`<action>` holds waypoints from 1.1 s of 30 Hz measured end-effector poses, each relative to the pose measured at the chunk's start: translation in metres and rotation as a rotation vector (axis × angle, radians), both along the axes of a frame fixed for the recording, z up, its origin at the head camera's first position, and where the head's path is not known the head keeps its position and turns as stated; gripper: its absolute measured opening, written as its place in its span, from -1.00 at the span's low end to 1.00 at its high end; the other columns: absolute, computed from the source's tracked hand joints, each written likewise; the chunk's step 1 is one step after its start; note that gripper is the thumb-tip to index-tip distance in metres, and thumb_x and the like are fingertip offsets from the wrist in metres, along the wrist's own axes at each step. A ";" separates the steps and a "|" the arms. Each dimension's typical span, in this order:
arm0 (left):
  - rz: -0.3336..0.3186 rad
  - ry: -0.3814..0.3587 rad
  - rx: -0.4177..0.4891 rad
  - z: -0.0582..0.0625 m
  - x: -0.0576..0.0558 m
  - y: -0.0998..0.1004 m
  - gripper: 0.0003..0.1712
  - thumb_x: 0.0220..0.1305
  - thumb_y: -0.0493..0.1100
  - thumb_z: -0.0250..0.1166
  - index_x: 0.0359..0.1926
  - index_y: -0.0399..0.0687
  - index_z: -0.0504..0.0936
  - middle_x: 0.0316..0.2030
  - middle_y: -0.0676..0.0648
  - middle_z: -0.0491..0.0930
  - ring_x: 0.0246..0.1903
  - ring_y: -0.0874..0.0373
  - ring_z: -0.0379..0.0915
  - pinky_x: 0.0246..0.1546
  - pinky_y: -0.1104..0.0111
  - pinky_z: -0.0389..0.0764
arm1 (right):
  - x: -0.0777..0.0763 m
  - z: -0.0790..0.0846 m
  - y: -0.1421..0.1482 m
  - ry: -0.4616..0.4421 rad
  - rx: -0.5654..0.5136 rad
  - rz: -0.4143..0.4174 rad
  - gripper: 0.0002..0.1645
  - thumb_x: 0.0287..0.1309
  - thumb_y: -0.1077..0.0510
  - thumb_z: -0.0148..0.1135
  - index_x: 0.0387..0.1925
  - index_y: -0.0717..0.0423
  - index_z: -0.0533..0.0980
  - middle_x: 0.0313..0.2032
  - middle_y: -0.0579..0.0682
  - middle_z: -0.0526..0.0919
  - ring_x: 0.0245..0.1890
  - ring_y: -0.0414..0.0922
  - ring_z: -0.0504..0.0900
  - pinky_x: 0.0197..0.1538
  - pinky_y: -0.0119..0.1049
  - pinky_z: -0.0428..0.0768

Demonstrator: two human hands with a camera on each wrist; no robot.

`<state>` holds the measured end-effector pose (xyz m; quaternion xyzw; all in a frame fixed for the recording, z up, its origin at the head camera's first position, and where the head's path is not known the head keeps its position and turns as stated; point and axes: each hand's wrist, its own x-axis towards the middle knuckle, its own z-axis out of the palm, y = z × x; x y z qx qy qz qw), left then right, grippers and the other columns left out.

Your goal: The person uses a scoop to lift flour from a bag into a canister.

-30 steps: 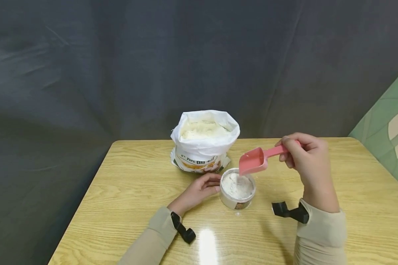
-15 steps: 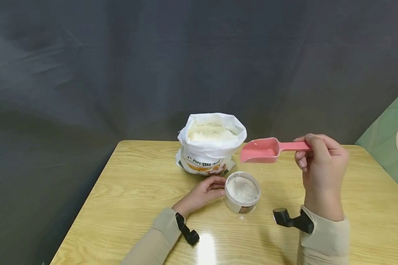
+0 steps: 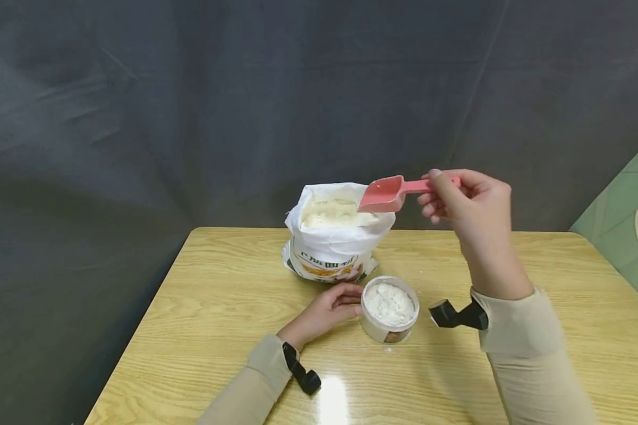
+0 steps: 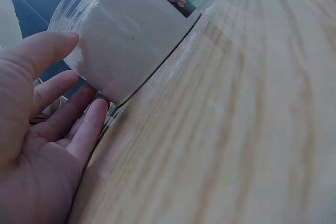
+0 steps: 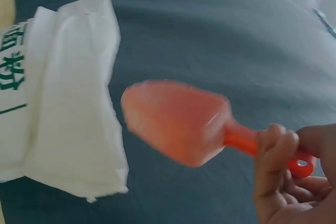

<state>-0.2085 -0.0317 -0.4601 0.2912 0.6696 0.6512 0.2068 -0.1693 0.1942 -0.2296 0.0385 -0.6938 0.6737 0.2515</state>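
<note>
My right hand [image 3: 475, 203] pinches the handle of a pink scoop [image 3: 385, 195], raised so that its tip overlaps the mouth of the flour bag [image 3: 332, 239] in the head view. Only a little white residue shows in the scoop. The bag is white, stands upright with its top folded open, and has flour inside. My left hand [image 3: 324, 313] rests on the table beside a round clear tub [image 3: 381, 330] filled with white flour. In the left wrist view, its relaxed fingers [image 4: 89, 124] are right at the tub's side [image 4: 121, 35].
Everything stands on a wooden table [image 3: 218, 283] with a dark curtain [image 3: 234, 118] behind it. A green patterned panel [image 3: 627, 212] borders the right side. Specks of flour lie by the tub's front. Black camera mounts [image 3: 459, 314] sit on both wrists.
From over the tub, my right hand has lifted the scoop away, first right, then up and left towards the bag's mouth. My left hand has stayed beside the tub.
</note>
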 end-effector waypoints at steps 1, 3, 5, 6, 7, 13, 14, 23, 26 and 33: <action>-0.004 0.001 0.001 0.000 0.000 0.000 -0.50 0.43 -0.27 0.28 0.34 -0.22 0.45 0.25 -0.16 0.49 0.23 0.03 0.48 0.24 0.36 0.55 | -0.004 0.001 -0.003 -0.038 0.074 0.006 -0.63 0.27 0.03 0.40 -0.23 0.33 0.68 -0.51 0.02 0.73 -0.61 -0.17 0.67 -0.49 -0.45 0.70; -0.012 0.003 0.002 -0.001 0.000 0.000 -0.49 0.43 -0.27 0.28 0.34 -0.24 0.44 0.26 -0.17 0.48 0.24 0.01 0.47 0.24 0.36 0.54 | -0.012 0.003 -0.009 -0.090 0.213 0.008 -0.63 0.32 0.02 0.35 -0.21 0.32 0.68 -0.49 0.00 0.73 -0.58 -0.16 0.68 -0.44 -0.41 0.72; -0.019 0.004 0.009 -0.001 -0.001 0.000 -0.50 0.44 -0.27 0.27 0.34 -0.25 0.44 0.26 -0.19 0.48 0.24 -0.02 0.46 0.25 0.35 0.54 | -0.019 0.004 -0.015 -0.125 0.340 0.007 -0.65 0.36 0.03 0.30 -0.21 0.30 0.68 -0.47 0.00 0.72 -0.55 -0.15 0.68 -0.41 -0.39 0.73; -0.022 0.004 0.008 -0.001 -0.001 0.001 -0.50 0.44 -0.27 0.27 0.34 -0.25 0.44 0.27 -0.19 0.47 0.25 -0.02 0.46 0.25 0.35 0.54 | -0.022 0.004 -0.018 -0.133 0.388 0.010 -0.67 0.37 0.06 0.28 -0.22 0.31 0.68 -0.46 0.02 0.72 -0.54 -0.14 0.68 -0.41 -0.39 0.73; -0.022 0.005 0.007 -0.001 -0.001 0.001 -0.50 0.44 -0.27 0.27 0.34 -0.24 0.44 0.27 -0.18 0.48 0.24 -0.02 0.46 0.25 0.35 0.54 | -0.026 0.003 -0.021 -0.142 0.432 0.013 -0.68 0.38 0.08 0.26 -0.23 0.31 0.68 -0.46 0.05 0.72 -0.53 -0.12 0.68 -0.42 -0.39 0.72; -0.007 0.006 0.006 -0.001 -0.001 0.001 -0.50 0.42 -0.29 0.28 0.33 -0.20 0.46 0.25 -0.13 0.49 0.22 0.06 0.48 0.24 0.35 0.56 | -0.044 -0.003 -0.039 -0.137 0.674 0.019 -0.74 0.33 0.21 0.12 -0.33 0.28 0.67 -0.49 0.12 0.73 -0.53 -0.05 0.69 -0.54 -0.42 0.59; -0.006 0.005 0.007 -0.001 -0.001 0.001 -0.51 0.42 -0.29 0.28 0.33 -0.20 0.46 0.25 -0.13 0.50 0.22 0.06 0.48 0.23 0.35 0.56 | -0.047 -0.005 -0.041 -0.134 0.709 0.015 -0.74 0.31 0.22 0.10 -0.35 0.28 0.67 -0.49 0.13 0.73 -0.54 -0.05 0.68 -0.56 -0.42 0.54; -0.010 0.001 0.009 -0.002 0.000 0.004 -0.50 0.42 -0.29 0.28 0.33 -0.24 0.45 0.25 -0.17 0.50 0.23 0.04 0.48 0.23 0.37 0.55 | -0.065 -0.021 -0.058 -0.146 0.853 -0.023 -0.73 0.24 0.29 0.07 -0.56 0.23 0.55 -0.75 -0.05 0.38 -0.75 -0.16 0.26 -0.64 -0.32 0.22; -0.018 0.013 0.015 -0.002 0.000 0.005 -0.50 0.43 -0.30 0.26 0.34 -0.28 0.43 0.25 -0.22 0.49 0.24 -0.01 0.47 0.24 0.37 0.55 | -0.072 -0.024 -0.062 -0.140 0.867 -0.041 -0.62 0.26 0.28 0.11 -0.70 0.16 0.43 -0.78 -0.10 0.20 -0.75 -0.18 0.13 -0.63 -0.32 0.16; -0.027 0.030 0.029 -0.003 0.000 0.007 -0.50 0.42 -0.33 0.26 0.33 -0.31 0.43 0.25 -0.26 0.49 0.24 -0.02 0.47 0.24 0.36 0.55 | -0.081 -0.028 -0.067 -0.144 0.828 -0.033 -0.53 0.24 0.30 0.06 -0.79 0.08 0.30 -0.78 -0.12 0.20 -0.74 -0.19 0.17 -0.62 -0.34 0.16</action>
